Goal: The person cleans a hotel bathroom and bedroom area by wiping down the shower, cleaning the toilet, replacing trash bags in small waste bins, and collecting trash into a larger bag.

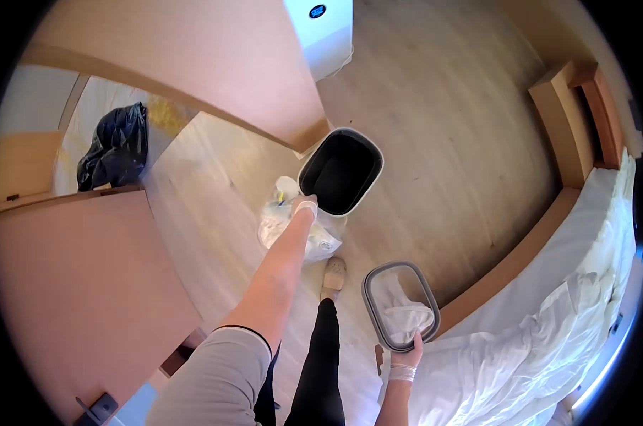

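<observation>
In the middle of the view stands a bin (353, 175) with a white outer rim and a black inside. My left hand (304, 203) grips its near left corner. Just below that hand is a translucent plastic bag of rubbish (270, 226); I cannot tell whether the fingers hold it too. At the lower right, my right hand (414, 349) is shut on the near edge of a grey rounded rectangular frame (370, 306). Bunched white cloth or film (406, 319) shows within the frame. White bands circle both wrists.
A bed with white bedding (486, 373) lies at the right. A pink door (81, 277) fills the left, and a wall end (310, 130) stands close behind the bin. Beyond the doorway sits a black rubbish bag (116, 146). A white appliance (329, 37) with a lit display is at the top.
</observation>
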Available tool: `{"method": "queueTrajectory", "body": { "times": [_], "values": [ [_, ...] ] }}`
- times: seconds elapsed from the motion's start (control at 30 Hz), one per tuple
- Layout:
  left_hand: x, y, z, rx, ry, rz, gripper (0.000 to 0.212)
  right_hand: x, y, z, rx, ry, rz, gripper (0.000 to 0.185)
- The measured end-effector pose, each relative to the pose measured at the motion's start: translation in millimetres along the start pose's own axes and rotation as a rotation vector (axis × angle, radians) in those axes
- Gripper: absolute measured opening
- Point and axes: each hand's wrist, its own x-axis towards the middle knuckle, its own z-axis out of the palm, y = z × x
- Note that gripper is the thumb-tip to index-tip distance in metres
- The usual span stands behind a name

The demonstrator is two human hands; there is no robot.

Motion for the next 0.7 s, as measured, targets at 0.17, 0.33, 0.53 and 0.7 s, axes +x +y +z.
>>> {"method": "queueTrajectory", "body": {
  "times": [0.17, 0.33, 0.53, 0.7],
  "values": [
    [-44.2, -23.0, -47.1, -0.039, -0.46, -0.077, 0.06, 2.2, 20.0, 9.9, -0.002, -0.016, -0.002, 0.044],
    [-70.6, -125.9, -148.1, -0.324, -0.584, -0.186, 0.039, 41.1, 56.0, 22.8, -0.053, -0.04, -0.089, 0.044],
    [-83.0, -211.9, -255.4, -0.669, -0.536, -0.075, 0.029, 87.4, 108.4, 80.6, 0.04, -0.091, -0.03, 0.041],
    [-94.3, -219.8, -319.1, -0.722, -0.529, -0.043, 0.026, 116.5, 111.7, 75.5, -0.11, -0.006, -0.111, 0.017]
  ]
}}
